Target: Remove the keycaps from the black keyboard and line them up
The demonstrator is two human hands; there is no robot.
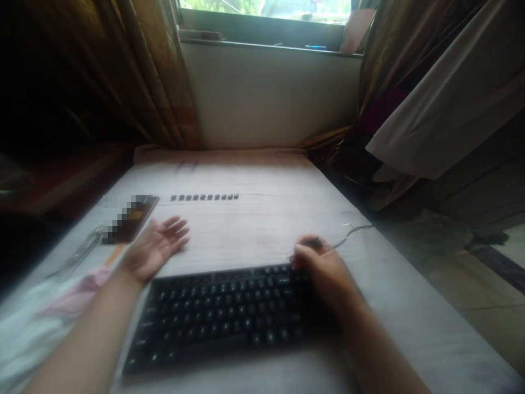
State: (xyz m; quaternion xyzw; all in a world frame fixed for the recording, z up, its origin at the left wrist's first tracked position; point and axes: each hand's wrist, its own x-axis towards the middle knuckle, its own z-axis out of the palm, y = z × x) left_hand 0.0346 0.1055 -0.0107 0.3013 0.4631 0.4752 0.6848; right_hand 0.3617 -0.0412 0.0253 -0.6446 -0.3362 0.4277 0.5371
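A black keyboard (229, 312) lies at a slant on the white-covered surface in front of me. My left hand (158, 243) rests palm up beyond its left back corner, fingers spread and holding nothing. At the keyboard's back right, my right hand (318, 262) is closed around a small dark-handled tool (315, 242). Thin, wire-like metal sticks out of the tool to the right; its exact kind is unclear. The keyboard's right section is dark and partly covered by that hand, so its keys cannot be made out. Several small black keycaps (205, 197) form a straight row farther back.
Left of my left hand lies a phone (137, 219), partly pixelated. Near it are a clear, shiny item (82, 249) and a pink and white cloth (77, 295). A dark cable (356, 228) runs off the right edge. Curtains (164, 71) hang beside the window.
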